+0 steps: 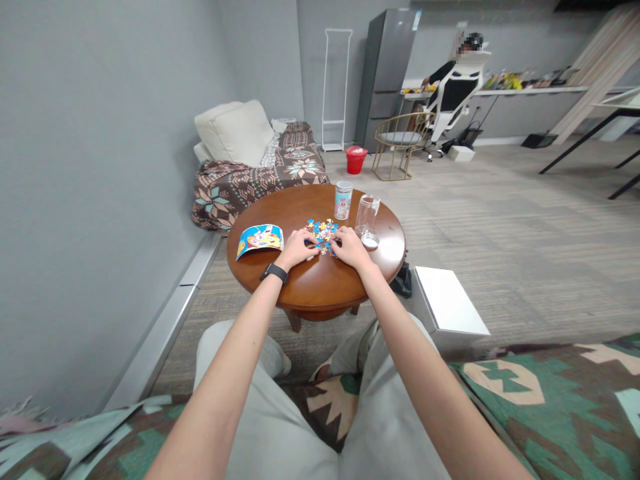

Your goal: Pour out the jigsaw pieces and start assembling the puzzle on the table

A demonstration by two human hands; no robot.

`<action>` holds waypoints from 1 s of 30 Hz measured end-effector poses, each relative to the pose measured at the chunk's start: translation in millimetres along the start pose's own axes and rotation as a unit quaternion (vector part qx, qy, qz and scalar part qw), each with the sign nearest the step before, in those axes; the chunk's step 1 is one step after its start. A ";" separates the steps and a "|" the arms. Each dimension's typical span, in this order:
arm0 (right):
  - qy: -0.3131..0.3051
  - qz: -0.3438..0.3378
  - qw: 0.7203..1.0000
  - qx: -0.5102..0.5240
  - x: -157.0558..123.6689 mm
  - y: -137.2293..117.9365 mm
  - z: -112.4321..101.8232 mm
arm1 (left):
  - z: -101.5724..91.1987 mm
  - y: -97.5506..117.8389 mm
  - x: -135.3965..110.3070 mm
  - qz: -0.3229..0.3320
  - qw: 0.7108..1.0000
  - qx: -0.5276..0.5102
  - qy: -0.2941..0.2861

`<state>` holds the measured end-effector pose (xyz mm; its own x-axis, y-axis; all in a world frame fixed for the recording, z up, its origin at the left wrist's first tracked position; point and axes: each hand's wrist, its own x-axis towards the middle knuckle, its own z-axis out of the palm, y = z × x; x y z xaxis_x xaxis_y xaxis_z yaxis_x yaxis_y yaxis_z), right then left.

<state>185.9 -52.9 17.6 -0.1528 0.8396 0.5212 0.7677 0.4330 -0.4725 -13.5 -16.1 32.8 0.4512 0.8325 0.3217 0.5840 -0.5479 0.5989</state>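
Observation:
Small multicoloured jigsaw puzzle pieces (324, 229) lie in a loose heap on the round brown wooden table (320, 287). My left hand (298, 247), with a black band at its wrist, rests at the heap's near left side. Its fingers are curved, with the thumb apart from them, among the pieces. Opposite it, my right hand (349, 247) touches the right side of the heap, thumb and fingers bent but apart. No piece can be made out in either hand. A curled picture card (261, 239) stands left of my left hand. Beyond my right hand is a metal lid (370, 242).
A labelled canister (343, 201) and a clear jar (367, 212) stand on the table's far right. A white box (449, 300) is on the floor to the right. Behind are a covered couch (260, 173), a red bin (355, 161), a gold chair (400, 139) and a seated person (443, 72).

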 end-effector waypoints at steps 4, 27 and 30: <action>0.003 -0.002 1.000 0.004 -0.2 -0.7 -1.0 | -0.9 1.3 -0.3 0.001 1.000 -0.003 -0.001; -0.009 -0.006 1.000 0.003 0.1 -1.4 -1.4 | -0.8 0.0 -1.9 0.017 0.992 -0.122 -0.034; -0.012 -0.013 1.000 0.002 0.1 -1.2 -1.7 | -0.5 -0.5 -1.4 0.020 0.990 -0.135 -0.025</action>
<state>186.0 -53.9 19.4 -0.1872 0.8361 0.5157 0.7609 0.4554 -0.4622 -14.8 -16.9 32.4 0.5063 0.8022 0.3165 0.3666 -0.5324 0.7630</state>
